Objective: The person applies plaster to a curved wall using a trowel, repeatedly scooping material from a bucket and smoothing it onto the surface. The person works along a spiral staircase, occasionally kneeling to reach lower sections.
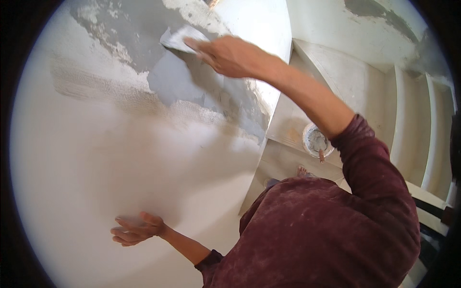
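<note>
My right hand [224, 55] is closed around a wide putty knife [178, 39], its blade whitened with plaster. The blade lies against a grey patch [137, 31] on the wall, at the upper end of a smooth, damp-looking area of filler [174, 81]. My fingers hide the knife's handle. Lower down on the left, my left hand [138, 229] has its fingers spread at the white wall [158, 158]; it holds nothing. Whether its fingertips press on the wall, I cannot tell.
A round bucket [307, 140] of pale paste stands on a step below my right forearm, with a brownish handle [321, 156] sticking out. Dusty stairs [408, 129] climb along the right side. My bare foot [301, 170] shows near the bucket.
</note>
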Tool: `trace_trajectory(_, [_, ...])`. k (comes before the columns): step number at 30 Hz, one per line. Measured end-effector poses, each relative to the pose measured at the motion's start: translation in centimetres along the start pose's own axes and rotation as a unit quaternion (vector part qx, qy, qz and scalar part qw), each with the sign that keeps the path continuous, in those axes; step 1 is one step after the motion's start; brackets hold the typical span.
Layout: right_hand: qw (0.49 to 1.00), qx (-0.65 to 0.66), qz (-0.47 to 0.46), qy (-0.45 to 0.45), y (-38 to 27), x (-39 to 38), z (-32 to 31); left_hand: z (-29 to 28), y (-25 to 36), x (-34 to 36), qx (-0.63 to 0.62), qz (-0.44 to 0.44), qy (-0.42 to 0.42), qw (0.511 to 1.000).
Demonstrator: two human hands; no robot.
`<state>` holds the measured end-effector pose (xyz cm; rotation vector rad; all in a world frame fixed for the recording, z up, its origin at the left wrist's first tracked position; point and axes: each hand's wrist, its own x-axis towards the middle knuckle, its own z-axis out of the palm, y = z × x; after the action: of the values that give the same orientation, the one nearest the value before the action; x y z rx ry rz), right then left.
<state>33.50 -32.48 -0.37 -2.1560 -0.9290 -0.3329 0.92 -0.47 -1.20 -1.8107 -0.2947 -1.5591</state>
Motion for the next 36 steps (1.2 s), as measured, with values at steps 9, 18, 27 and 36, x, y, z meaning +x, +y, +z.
trace_trajectory(9, [0.973,0.061,0.090,-0.203,5.6,-13.8,12.9,0.7,0.1,-0.6,0.022,-0.018,-0.014,1.000])
trace_trajectory(18, [0.998,-0.012,0.002,0.055,2.6,0.9,-0.2,0.1,-0.2,-0.9,0.033,0.003,-0.033,0.999])
trace_trajectory(27, [0.993,0.082,0.059,-0.063,4.6,-10.9,12.6,1.4,0.5,-0.2,-0.027,0.061,-0.024,0.997])
trace_trajectory(36, [0.940,0.117,0.133,-0.291,9.0,-23.2,25.6,0.7,0.5,-0.4,0.013,0.065,-0.056,0.996])
